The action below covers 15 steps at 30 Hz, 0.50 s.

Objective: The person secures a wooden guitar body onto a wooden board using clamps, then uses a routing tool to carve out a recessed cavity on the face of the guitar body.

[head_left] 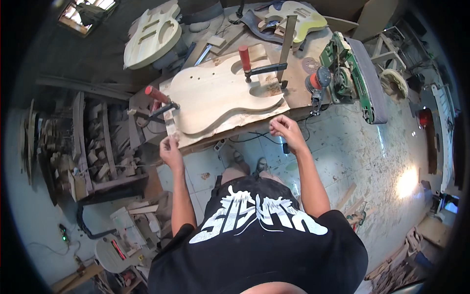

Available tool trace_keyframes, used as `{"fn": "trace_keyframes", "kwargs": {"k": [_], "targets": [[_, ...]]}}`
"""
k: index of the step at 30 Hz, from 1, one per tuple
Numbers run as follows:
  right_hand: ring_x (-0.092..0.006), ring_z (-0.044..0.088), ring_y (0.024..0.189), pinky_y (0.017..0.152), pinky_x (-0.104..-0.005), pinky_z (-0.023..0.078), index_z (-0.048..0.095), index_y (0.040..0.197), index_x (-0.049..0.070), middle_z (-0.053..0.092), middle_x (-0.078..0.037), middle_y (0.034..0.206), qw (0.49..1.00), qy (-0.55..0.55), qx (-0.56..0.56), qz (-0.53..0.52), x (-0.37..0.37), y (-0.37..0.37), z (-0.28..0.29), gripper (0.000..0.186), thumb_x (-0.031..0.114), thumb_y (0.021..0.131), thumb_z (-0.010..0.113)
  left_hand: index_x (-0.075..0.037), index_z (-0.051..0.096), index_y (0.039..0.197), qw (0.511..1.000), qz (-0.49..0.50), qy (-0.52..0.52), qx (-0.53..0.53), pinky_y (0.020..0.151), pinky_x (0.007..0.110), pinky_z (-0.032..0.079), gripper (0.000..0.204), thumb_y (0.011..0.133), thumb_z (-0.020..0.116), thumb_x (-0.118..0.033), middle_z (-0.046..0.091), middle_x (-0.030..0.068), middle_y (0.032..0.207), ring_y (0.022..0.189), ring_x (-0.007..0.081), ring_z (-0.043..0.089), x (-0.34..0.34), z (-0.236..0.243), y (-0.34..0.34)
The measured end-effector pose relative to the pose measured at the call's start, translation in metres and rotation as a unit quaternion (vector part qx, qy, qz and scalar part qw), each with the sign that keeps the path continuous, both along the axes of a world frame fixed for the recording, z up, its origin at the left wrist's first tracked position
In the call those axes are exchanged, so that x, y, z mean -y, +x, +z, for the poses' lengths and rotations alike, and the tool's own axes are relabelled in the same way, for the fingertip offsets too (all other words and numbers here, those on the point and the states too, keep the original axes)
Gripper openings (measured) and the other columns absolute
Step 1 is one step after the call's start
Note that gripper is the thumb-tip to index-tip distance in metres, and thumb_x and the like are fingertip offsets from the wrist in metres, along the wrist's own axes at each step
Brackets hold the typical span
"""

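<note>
A pale wooden electric guitar body (215, 95) lies flat on a wooden board (259, 116) at the bench's front. One red-handled bar clamp (156, 95) bears on its left end, another red-handled clamp (246, 61) on its far right part. At the board's near left corner, my left hand (171, 152) has its fingers curled together; whether it touches the board is hard to tell. My right hand (288, 131) hovers just off the near right edge, with thumb and fingers drawn together in a pinch. Anything inside either hand is too small or hidden to make out.
More guitar bodies, one pale (154, 36) and one yellowish (298, 19), lie at the back. Right of the board sit an orbital sander (319, 81) and a green belt sander (360, 78). A rack of wood offcuts (105, 142) stands left. Cables (254, 137) hang below the bench.
</note>
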State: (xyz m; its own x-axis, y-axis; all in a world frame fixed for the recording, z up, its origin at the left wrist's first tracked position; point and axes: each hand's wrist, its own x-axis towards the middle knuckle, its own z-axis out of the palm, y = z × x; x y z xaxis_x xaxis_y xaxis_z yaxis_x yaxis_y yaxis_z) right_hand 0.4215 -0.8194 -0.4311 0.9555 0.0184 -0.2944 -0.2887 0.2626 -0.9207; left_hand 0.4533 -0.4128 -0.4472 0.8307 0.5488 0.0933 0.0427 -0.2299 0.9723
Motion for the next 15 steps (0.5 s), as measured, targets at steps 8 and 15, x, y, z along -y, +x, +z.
{"fn": "trace_keyframes", "kwargs": {"k": [8,15], "targets": [[-0.0117,0.062,0.082,0.076,-0.0263,0.051,0.065,0.1,0.002,0.066,-0.005,0.091,0.991,0.044,0.027,0.124,-0.032,0.004,0.037,0.029,0.031,0.093,0.068,0.002,0.051,0.125,0.993,0.051,-0.101,-0.039,0.083,0.029,0.051,0.045,0.093,0.07,-0.023,0.063,0.013,0.114,0.099,0.0168,0.063,-0.043,-0.002,-0.021],[-0.0141,0.062,0.095,0.085,-0.0293,0.05,0.061,0.113,0.003,0.064,-0.006,0.101,0.957,-0.021,0.141,0.251,-0.107,0.085,0.093,0.035,0.03,0.092,0.068,0.006,0.031,0.144,0.995,-0.072,-0.075,-0.007,0.108,0.039,0.04,0.088,0.08,0.083,-0.027,0.043,0.0264,0.143,0.132,0.0318,0.047,-0.089,-0.001,0.057]]}}
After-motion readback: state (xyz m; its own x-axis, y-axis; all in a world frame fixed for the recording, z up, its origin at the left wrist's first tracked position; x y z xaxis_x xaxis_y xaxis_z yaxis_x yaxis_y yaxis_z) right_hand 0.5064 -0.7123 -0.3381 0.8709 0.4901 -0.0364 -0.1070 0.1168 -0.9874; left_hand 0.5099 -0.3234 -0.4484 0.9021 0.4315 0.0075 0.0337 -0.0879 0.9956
